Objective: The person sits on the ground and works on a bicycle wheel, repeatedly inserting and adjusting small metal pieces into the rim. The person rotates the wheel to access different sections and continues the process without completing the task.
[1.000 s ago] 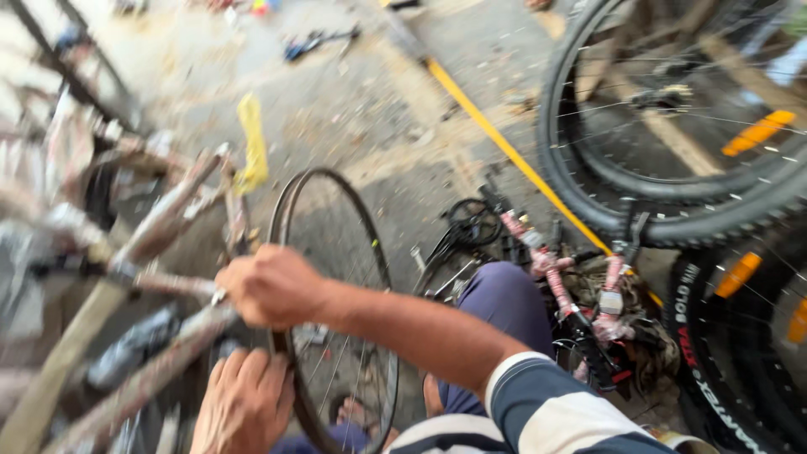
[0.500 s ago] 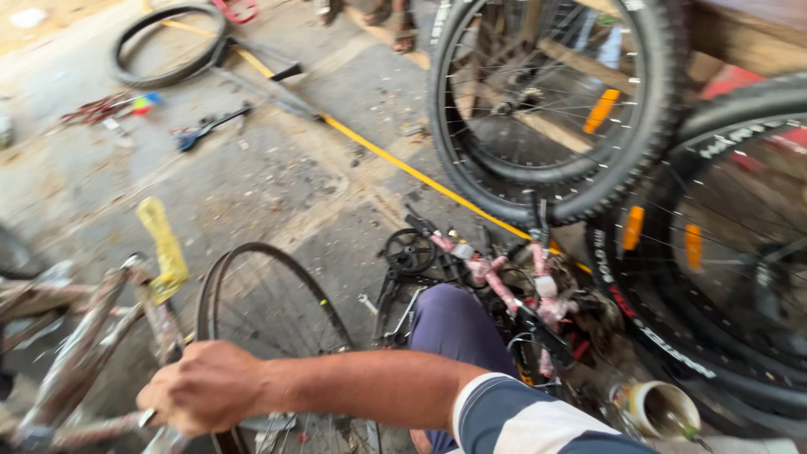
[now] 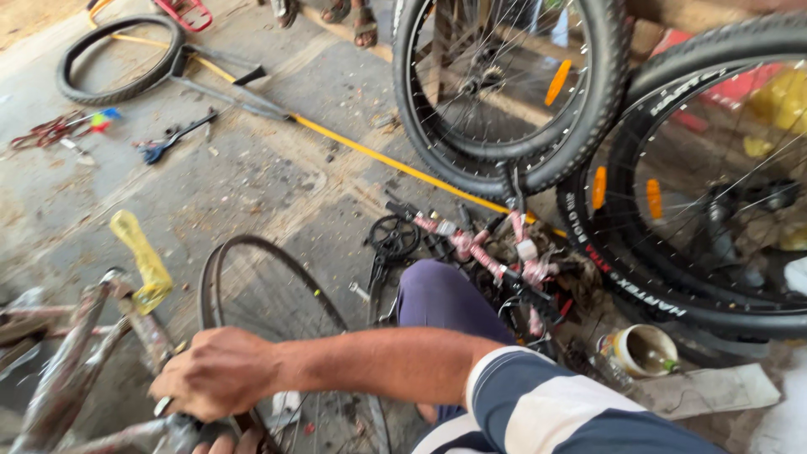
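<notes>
Right hand (image 3: 220, 374), now lower and closed around the rusty bicycle frame (image 3: 76, 361) beside the bare rim (image 3: 277, 328); left hand's grip cannot be told.

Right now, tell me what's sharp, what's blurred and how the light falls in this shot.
Head view: soft daylight, no hard shadows or glare on the concrete floor. The big tyred wheel is fairly sharp. The right hand and the rusty bike frame it grips at the lower left are smeared by motion. The bare rim is slightly soft.
</notes>
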The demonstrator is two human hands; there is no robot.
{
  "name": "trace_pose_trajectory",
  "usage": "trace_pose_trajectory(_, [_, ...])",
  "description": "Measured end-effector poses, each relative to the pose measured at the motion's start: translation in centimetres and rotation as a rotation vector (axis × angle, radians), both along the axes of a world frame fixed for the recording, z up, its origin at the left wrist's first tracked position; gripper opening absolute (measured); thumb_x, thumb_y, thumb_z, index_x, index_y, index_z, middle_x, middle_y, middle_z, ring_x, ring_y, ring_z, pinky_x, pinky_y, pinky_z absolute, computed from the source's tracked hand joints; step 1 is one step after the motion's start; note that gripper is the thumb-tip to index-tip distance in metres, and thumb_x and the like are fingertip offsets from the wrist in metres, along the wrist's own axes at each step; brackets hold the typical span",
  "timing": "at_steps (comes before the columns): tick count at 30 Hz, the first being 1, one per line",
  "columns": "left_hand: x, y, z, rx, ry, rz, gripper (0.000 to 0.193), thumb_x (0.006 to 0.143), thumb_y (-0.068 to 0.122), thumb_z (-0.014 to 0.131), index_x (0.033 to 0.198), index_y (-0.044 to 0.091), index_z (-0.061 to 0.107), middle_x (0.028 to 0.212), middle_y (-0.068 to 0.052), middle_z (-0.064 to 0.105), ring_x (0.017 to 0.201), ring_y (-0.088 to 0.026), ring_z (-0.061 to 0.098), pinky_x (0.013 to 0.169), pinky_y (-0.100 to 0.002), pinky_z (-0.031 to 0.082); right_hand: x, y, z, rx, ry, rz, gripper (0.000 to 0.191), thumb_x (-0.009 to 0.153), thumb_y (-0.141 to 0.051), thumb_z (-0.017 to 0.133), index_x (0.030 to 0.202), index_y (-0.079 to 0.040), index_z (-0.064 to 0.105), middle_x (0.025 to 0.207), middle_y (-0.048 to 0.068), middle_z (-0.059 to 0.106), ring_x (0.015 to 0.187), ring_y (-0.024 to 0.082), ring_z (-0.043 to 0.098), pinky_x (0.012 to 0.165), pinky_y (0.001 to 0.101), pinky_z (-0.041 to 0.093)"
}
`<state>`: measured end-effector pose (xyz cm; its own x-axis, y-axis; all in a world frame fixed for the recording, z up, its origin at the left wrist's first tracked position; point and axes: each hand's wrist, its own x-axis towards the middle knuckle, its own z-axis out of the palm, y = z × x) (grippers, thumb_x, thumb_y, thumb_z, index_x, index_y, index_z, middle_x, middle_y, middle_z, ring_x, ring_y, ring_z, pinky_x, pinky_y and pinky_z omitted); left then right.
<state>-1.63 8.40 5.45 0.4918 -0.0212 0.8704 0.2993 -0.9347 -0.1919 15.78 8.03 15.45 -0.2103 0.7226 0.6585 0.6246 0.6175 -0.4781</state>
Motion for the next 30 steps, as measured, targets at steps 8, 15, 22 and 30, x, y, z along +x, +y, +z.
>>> trace_pose_trajectory(8, [-2.4, -1.2, 0.9, -0.122, 0.184, -0.005, 0.025, 0.062, 0.028, 0.072, 0.081, 0.012, 0.069, 0.062, -0.004, 0.054, 0.046, -0.025, 0.050, 0.044, -0.041, 0.031, -1.3, -0.6, 0.1, -0.025, -0.060, -0.025, 0.014, 0.089, -0.025, 0.068, 0.086, -0.012, 0.064, 0.083, 0.006, 0.071, 0.076, 0.026, 0.071, 0.067, 0.0368, 0.054])
trace_pose_trajectory(15, [-3.2, -3.5, 4.8, -0.302, 0.296, 0.083, 0.028, 0.057, 0.025, 0.073, 0.078, 0.007, 0.071, 0.062, -0.007, 0.055, 0.050, -0.028, 0.053, 0.048, -0.045, 0.039, -2.1, 0.4, 0.4, -0.158, -0.091, 0.067, 0.015, 0.092, -0.026, 0.066, 0.091, -0.011, 0.066, 0.085, 0.006, 0.072, 0.074, 0.025, 0.071, 0.067, 0.0388, 0.056])
trace_pose_trajectory(22, [-1.7, -6.9, 12.9, -0.586, 0.647, 0.227, 0.017, 0.077, 0.017, 0.075, 0.087, 0.006, 0.067, 0.083, -0.012, 0.058, 0.080, -0.034, 0.057, 0.073, -0.048, 0.046, -1.4, 2.0, -0.1, -0.038, 0.079, 0.143, 0.010, 0.076, -0.016, 0.069, 0.084, -0.010, 0.068, 0.081, 0.013, 0.067, 0.076, 0.036, 0.067, 0.066, 0.0473, 0.053])
trace_pose_trajectory(30, [-2.3, -7.3, 13.9, -0.580, 0.626, 0.244, 0.016, 0.086, 0.013, 0.078, 0.093, 0.006, 0.065, 0.089, -0.010, 0.051, 0.090, -0.032, 0.053, 0.079, -0.046, 0.044, -1.0, 2.6, -3.3, 0.260, 0.057, 0.217, 0.022, 0.099, -0.022, 0.077, 0.105, -0.003, 0.068, 0.095, 0.016, 0.067, 0.084, 0.036, 0.066, 0.069, 0.0452, 0.055])
